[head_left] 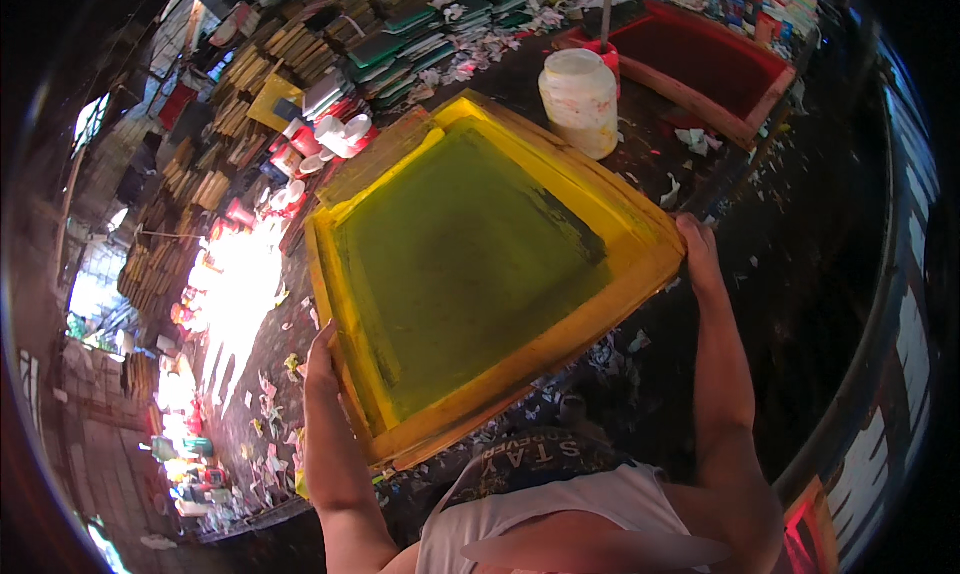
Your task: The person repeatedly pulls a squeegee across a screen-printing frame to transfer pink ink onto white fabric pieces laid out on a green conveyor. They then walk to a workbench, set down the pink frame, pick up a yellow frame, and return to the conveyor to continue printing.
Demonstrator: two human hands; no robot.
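A large wooden screen printing frame (470, 264), its mesh dark olive and its inner edges coated bright yellow, is held up in front of my body. My left hand (321, 352) grips its left side near the lower corner, with the fingers partly hidden by the wood. At the right corner my right hand (697, 242) is closed around the frame, its fingertips out of sight underneath. Just past the frame's far right side stands a white plastic jar (580, 104) smeared with yellow and red.
A second screen frame with red edges (765, 89) lies at the far right. Stacked wooden frames (240, 79) and green-edged stacks (395, 49) fill the back left. Paint tubs (345, 134) stand beyond my frame. Paper scraps (268, 404) litter the dark floor, partly in glaring sunlight.
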